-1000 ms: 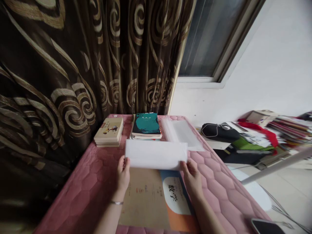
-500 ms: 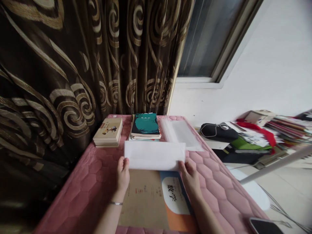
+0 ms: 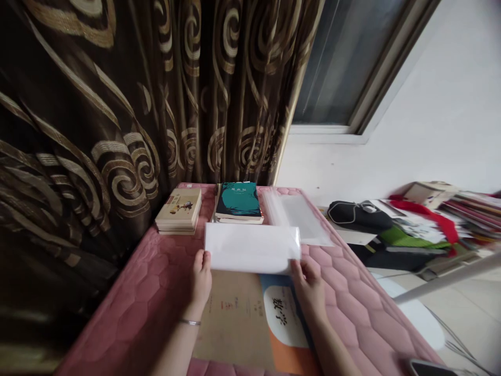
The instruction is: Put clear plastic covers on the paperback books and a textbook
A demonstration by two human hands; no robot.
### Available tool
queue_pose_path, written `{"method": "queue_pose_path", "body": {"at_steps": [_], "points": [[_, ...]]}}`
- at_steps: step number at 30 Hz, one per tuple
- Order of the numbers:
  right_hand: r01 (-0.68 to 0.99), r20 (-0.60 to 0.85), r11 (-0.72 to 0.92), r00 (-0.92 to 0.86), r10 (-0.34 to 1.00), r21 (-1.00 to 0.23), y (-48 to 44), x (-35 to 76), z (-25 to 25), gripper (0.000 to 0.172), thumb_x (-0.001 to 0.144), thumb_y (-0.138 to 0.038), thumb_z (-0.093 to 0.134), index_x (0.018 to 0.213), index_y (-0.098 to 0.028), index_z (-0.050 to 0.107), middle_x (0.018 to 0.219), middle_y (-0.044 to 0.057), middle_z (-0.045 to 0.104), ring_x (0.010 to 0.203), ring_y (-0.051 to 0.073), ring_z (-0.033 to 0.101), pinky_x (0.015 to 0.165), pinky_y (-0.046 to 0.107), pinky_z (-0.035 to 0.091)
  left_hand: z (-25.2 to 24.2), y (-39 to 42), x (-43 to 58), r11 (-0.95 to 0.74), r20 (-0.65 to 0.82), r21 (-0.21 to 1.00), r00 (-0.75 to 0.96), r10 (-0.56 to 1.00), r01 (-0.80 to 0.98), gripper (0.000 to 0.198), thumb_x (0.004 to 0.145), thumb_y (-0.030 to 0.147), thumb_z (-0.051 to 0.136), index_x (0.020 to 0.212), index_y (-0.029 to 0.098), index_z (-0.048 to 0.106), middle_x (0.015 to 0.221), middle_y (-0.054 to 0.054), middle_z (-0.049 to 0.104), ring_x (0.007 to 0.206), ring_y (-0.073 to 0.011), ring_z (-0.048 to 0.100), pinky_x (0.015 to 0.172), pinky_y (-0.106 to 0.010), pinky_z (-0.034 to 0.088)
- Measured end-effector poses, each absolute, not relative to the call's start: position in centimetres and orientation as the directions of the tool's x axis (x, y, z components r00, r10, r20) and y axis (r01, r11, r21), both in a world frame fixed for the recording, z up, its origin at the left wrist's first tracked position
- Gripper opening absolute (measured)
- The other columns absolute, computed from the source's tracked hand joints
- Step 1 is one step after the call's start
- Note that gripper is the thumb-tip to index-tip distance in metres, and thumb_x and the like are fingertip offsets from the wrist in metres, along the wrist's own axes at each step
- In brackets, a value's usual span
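Observation:
My left hand (image 3: pixel 202 282) pinches the lower left corner of a white, translucent plastic book cover (image 3: pixel 252 248). At its lower right corner, my right hand (image 3: pixel 308 284) grips it between thumb and fingers. The cover is held up like a wide strip, and its right edge shines and curls slightly. Beneath it lies a textbook (image 3: pixel 238 324) with a tan, blue and orange cover and large Chinese characters on a white patch. Its far edge is hidden behind the plastic. More clear plastic covers (image 3: pixel 307 219) lie spread beyond my right hand.
On the pink quilted surface (image 3: pixel 144 292) stand a stack of beige books (image 3: pixel 180 209) and a pile topped by a teal book (image 3: pixel 239 201). A phone-like device (image 3: pixel 430 368) lies at the near right edge. A patterned curtain (image 3: pixel 156 104) hangs behind; a black pouch (image 3: pixel 358 215) sits off right.
The view has shifted slightly, moving the scene rightward in the picture. Both hands keep hold of the plastic cover, whose right edge now shows a shiny curl.

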State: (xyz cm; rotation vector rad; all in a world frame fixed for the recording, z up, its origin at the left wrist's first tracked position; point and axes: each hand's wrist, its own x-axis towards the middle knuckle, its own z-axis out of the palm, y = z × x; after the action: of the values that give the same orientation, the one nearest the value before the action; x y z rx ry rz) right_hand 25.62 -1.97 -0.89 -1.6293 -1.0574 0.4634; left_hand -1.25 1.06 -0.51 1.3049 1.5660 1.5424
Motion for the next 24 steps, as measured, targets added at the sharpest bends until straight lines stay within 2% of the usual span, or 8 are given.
{"method": "queue_pose_path", "body": {"at_steps": [5,11,16,20,22,24], "points": [[0.413,0.215,-0.026,0.526,0.823,-0.911,-1.9,25.5,-0.9,0.060,0.073,-0.076,0.044,0.069,-0.018,0.057,0.062,0.004,0.060,0.061,0.018,0.052,0.055,0.026,0.039,-0.4,1.3,-1.2,-0.119,0.201,0.960,-0.329,0.923,0.252,0.037,0.083,0.056,0.044,0.076,0.020,0.054,0.075,-0.004,0.064,0.075,-0.0205,0.060,0.069,-0.030,0.047],[0.423,0.234,-0.010,0.521,0.821,-0.906,-1.8,25.4,-1.3,0.060,0.075,-0.075,0.044,0.072,-0.017,0.057,0.062,0.003,0.059,0.060,0.017,0.051,0.055,0.026,0.038,-0.7,1.6,-1.3,-0.083,0.168,0.968,-0.366,0.915,0.238,0.040,0.080,0.057,0.046,0.087,0.019,0.058,0.094,-0.010,0.068,0.089,-0.0239,0.062,0.080,-0.034,0.048],[0.445,0.226,-0.031,0.512,0.828,-0.895,-1.5,25.6,-2.0,0.063,0.076,-0.076,0.042,0.074,-0.016,0.061,0.067,0.006,0.064,0.063,0.019,0.054,0.056,0.027,0.039,-0.2,1.3,-1.8,-0.077,0.141,0.963,-0.242,0.960,0.257,0.039,0.080,0.056,0.047,0.088,0.019,0.057,0.080,-0.003,0.064,0.076,-0.0195,0.060,0.070,-0.030,0.045],[0.471,0.237,-0.027,0.492,0.837,-0.882,-1.1,25.6,-2.1,0.064,0.075,-0.078,0.040,0.071,-0.017,0.060,0.066,0.007,0.064,0.060,0.020,0.054,0.055,0.028,0.038,-1.0,1.9,-2.1,-0.108,0.167,0.942,-0.164,0.972,0.319,0.032,0.080,0.050,0.049,0.083,0.018,0.055,0.073,0.000,0.060,0.069,-0.0170,0.057,0.065,-0.027,0.043],[0.480,0.242,-0.026,0.486,0.840,-0.877,-1.0,25.5,-1.8,0.066,0.073,-0.081,0.039,0.067,-0.018,0.058,0.062,0.007,0.062,0.057,0.019,0.052,0.053,0.028,0.037,-1.4,2.2,-2.3,-0.103,0.180,0.925,-0.182,0.967,0.366,0.029,0.082,0.045,0.049,0.088,0.017,0.055,0.073,-0.001,0.060,0.067,-0.0174,0.058,0.064,-0.028,0.043],[0.493,0.247,-0.030,0.486,0.838,-0.869,-0.9,25.4,-1.5,0.067,0.071,-0.083,0.037,0.062,-0.019,0.054,0.057,0.006,0.060,0.055,0.019,0.051,0.051,0.028,0.036,-1.0,2.2,-2.2,-0.101,0.243,0.864,-0.232,0.942,0.494,0.027,0.082,0.037,0.051,0.099,0.016,0.054,0.079,-0.004,0.063,0.072,-0.0200,0.060,0.068,-0.031,0.045]]}}
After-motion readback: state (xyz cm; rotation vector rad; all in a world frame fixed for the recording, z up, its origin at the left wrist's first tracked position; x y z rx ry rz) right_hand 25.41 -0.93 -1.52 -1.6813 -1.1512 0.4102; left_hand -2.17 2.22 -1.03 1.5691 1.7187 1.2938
